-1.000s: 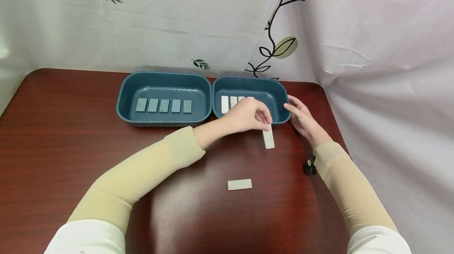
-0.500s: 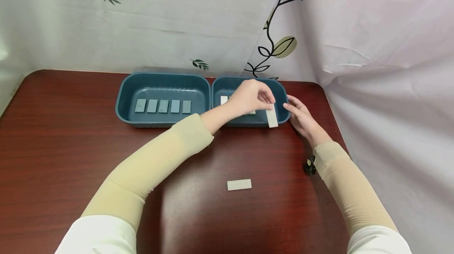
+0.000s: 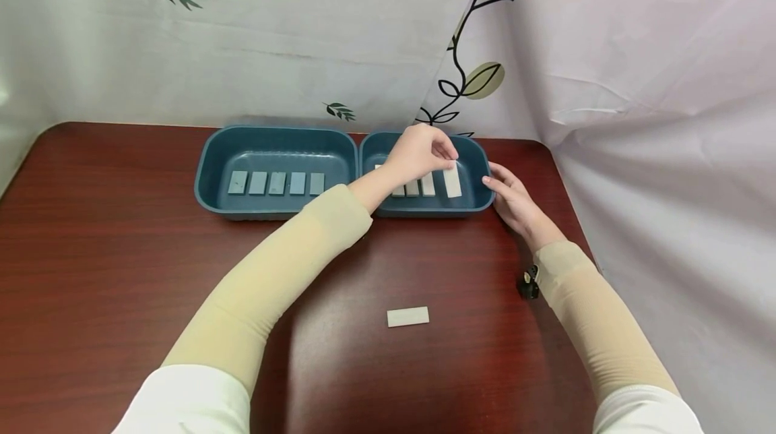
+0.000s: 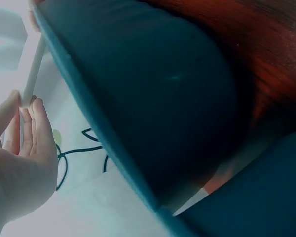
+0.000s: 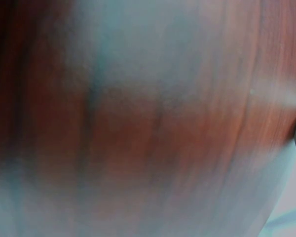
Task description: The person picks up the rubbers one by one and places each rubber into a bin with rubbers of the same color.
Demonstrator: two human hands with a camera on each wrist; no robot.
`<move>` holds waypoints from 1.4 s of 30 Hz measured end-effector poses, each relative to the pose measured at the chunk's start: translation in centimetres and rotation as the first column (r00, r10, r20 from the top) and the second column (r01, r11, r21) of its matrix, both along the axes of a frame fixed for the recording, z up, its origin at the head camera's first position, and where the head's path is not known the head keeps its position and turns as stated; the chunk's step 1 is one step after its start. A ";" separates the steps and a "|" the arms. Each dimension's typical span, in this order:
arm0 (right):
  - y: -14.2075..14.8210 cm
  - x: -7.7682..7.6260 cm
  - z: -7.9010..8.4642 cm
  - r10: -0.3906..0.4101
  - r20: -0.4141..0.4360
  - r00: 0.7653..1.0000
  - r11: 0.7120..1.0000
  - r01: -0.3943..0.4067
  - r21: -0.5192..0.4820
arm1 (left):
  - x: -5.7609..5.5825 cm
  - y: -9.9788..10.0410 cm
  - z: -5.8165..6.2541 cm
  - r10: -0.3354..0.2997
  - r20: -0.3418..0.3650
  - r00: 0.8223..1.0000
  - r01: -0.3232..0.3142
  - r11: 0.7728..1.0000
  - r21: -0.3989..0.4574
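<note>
My left hand (image 3: 421,152) pinches the end of a white rectangular tile (image 3: 452,181) between thumb and fingertips, over the right blue bin (image 3: 427,210). In the left wrist view, that tile (image 4: 31,66) slants up from the fingertips beyond the bin's wall. Several pale tiles (image 3: 427,184) stand in a row inside this bin, partly hidden by the left hand and wrist. My right hand (image 3: 514,199) holds the bin's right end, its thumb at the rim and its fingers along the outer wall. One more white tile (image 3: 407,317) lies on the table nearer the body.
A longer blue bin (image 3: 275,211) adjoins on the left, with a row of several grey-blue tiles (image 3: 277,183) in it. Behind the brown table (image 3: 121,252) hangs a patterned white cloth (image 3: 273,43). A small black object (image 3: 529,282) sits by the right wrist.
My left hand has carried its tile away from the body, from in front of the right bin to over its inside. The right hand has stayed at the bin's end.
</note>
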State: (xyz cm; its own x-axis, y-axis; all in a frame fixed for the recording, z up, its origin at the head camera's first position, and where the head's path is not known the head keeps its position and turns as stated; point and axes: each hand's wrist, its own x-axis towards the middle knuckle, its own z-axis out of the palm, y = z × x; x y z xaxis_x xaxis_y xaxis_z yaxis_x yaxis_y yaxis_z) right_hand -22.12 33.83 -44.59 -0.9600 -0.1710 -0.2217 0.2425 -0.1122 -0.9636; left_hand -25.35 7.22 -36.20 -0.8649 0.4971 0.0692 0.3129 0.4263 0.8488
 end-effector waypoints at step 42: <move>0.1 0.1 -0.2 0.003 -0.032 0.999 0.999 -0.004 -0.036 | -2.2 1.6 -4.5 0.136 0.019 0.990 -0.133 0.984 -0.115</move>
State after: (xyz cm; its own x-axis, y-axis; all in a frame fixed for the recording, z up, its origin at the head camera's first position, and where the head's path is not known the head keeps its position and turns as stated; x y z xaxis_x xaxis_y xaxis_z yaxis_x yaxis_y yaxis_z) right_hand -22.04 33.93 -44.79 -0.9658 -0.1821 -0.1843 0.2120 -0.1465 -0.9662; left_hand -27.55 8.85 -40.66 -0.9253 0.3792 -0.0050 0.2239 0.5568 0.7999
